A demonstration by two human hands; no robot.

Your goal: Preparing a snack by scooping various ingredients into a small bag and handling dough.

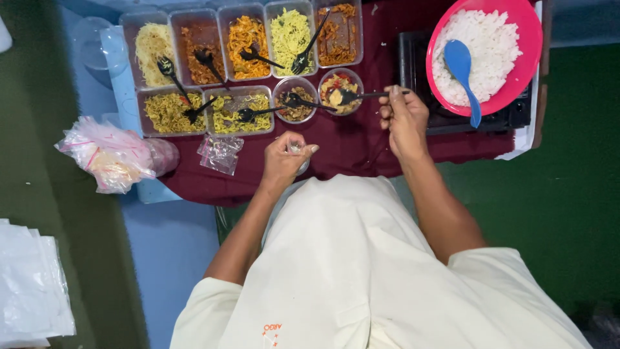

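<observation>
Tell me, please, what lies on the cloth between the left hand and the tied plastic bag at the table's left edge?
In the head view, a small pile of clear plastic pouches lies between the left hand and the bag.

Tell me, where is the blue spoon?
In the head view, the blue spoon lies on white rice in the pink bowl, upper right, just beyond the right hand.

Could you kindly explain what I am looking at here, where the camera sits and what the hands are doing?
There is no machine: a camera worn on the person's head looks straight down. On the dark red cloth stand clear tubs of noodles and side dishes, each with a black spoon, and a pink bowl of white rice holding a blue paddle. The right hand holds the handle of a black spoon resting in a small round tub. The left hand has its grip on a small clear item, too hidden to identify.
</observation>
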